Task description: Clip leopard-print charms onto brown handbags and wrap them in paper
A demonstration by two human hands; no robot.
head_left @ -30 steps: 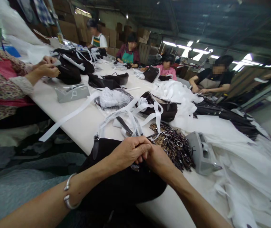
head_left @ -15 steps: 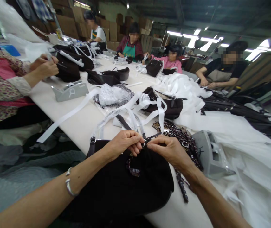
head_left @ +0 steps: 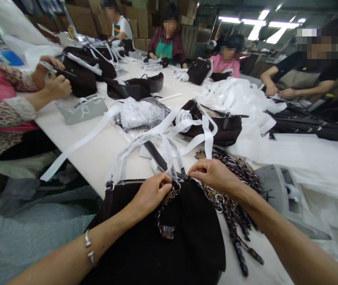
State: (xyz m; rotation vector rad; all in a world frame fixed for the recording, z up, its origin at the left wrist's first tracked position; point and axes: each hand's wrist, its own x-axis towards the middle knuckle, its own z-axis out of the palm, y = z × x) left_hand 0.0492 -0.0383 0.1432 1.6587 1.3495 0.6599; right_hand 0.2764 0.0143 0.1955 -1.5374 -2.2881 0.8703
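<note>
A large dark brown handbag (head_left: 157,257) lies in front of me, its handles (head_left: 133,148) wrapped in clear and white film. My left hand (head_left: 152,194) is closed at the bag's top edge, pinching a braided bag charm (head_left: 167,231) beside a metal ring (head_left: 176,184). The charm's wrapped end hangs down over the bag front. Just right of the ring, my right hand (head_left: 212,174) is closed with thumb and forefinger together on a thin dark strap (head_left: 188,177). Its fingertips partly hide the strap.
More braided charms (head_left: 235,209) lie heaped to the right, by a grey tape dispenser (head_left: 284,190). Another dispenser (head_left: 82,110), a bagged bundle (head_left: 142,113) and a dark bag (head_left: 222,124) are farther back. A co-worker's hands (head_left: 53,79) are at the left; several people sit around the table.
My hands have moved slightly apart at the ring; the right one has shifted up and right. The view has turned a little, and more of the charm pile shows.
</note>
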